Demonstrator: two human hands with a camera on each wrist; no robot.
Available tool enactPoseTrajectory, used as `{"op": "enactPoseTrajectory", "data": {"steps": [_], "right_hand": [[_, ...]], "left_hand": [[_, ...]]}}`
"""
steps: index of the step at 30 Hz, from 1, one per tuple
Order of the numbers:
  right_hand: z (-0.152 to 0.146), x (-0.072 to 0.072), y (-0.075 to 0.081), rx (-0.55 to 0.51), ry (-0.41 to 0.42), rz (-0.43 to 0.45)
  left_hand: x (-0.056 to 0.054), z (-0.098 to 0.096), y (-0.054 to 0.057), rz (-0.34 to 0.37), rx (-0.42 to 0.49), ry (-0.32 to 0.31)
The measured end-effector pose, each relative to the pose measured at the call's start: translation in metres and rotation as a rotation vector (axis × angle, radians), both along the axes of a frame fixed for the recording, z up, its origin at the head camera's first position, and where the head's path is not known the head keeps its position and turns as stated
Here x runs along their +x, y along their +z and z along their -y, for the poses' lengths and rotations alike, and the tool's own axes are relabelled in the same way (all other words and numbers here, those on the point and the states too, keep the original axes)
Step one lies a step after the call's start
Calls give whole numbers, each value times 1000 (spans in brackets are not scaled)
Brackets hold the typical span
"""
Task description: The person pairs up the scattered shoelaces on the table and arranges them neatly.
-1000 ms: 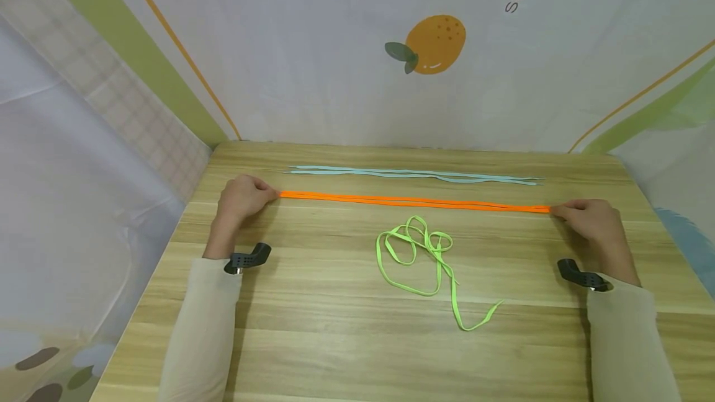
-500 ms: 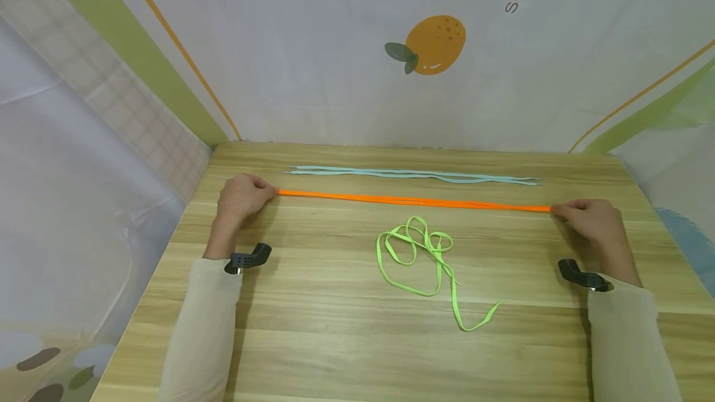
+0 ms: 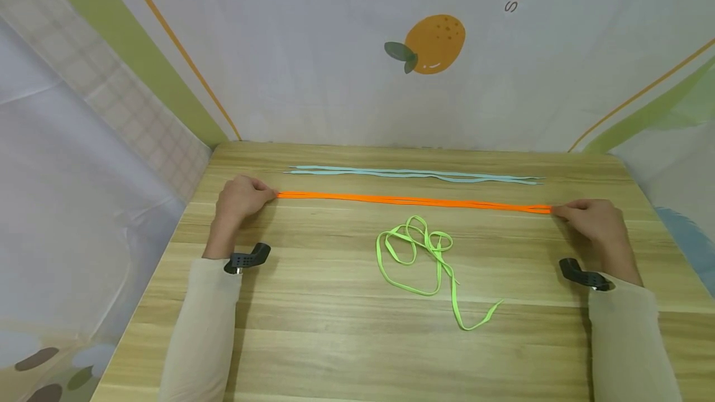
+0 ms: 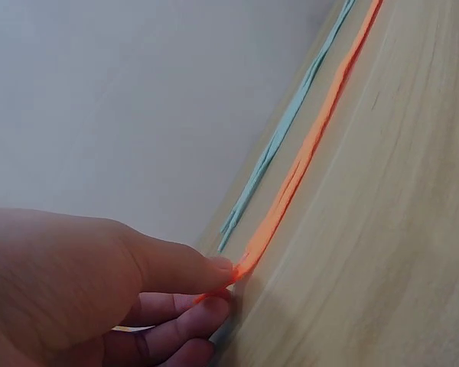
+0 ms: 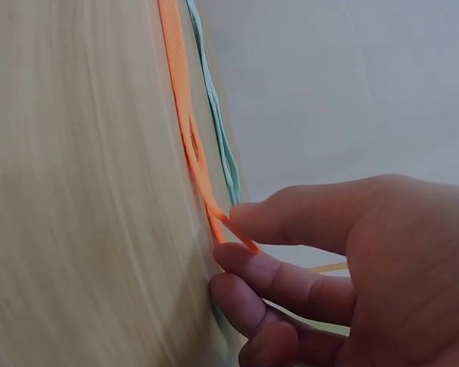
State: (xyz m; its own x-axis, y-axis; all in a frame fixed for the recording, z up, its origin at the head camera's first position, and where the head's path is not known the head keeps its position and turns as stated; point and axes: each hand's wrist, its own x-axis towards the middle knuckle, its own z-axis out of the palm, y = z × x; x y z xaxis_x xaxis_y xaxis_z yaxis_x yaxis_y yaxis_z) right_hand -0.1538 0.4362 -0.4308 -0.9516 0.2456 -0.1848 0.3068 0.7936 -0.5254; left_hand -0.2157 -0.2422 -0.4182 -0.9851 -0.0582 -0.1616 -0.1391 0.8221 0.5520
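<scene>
Left hand (image 3: 240, 198) and right hand (image 3: 593, 220) pinch orange lace (image 3: 413, 200) ends between fingers (image 4: 187, 329); blue lace (image 3: 413, 174) lies straight, apparently done, tangled green lace (image 3: 438, 254) left

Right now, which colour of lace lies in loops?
The green lace, lowest in the head view, lies in loose loops. The blue strands lie nearly straight farther back, and the orange strands run straight between the left hand and right hand.
</scene>
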Motion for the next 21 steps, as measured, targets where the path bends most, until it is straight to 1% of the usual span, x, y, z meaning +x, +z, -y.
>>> {"op": "enactPoseTrajectory", "data": {"steps": [7, 10, 12, 17, 21], "right_hand": [[-5, 4, 3, -14, 4, 13], [-10, 6, 4, -20, 13, 14], [-12, 7, 6, -31, 3, 17], [-6, 7, 14, -48, -25, -5], [5, 6, 24, -39, 13, -31]], "left_hand": [[0, 11, -1, -2, -13, 12], [0, 16, 0, -12, -8, 18], [1, 18, 2, -18, 0, 23], [3, 16, 11, -41, 12, 20], [5, 6, 22, -67, 7, 2]]}}
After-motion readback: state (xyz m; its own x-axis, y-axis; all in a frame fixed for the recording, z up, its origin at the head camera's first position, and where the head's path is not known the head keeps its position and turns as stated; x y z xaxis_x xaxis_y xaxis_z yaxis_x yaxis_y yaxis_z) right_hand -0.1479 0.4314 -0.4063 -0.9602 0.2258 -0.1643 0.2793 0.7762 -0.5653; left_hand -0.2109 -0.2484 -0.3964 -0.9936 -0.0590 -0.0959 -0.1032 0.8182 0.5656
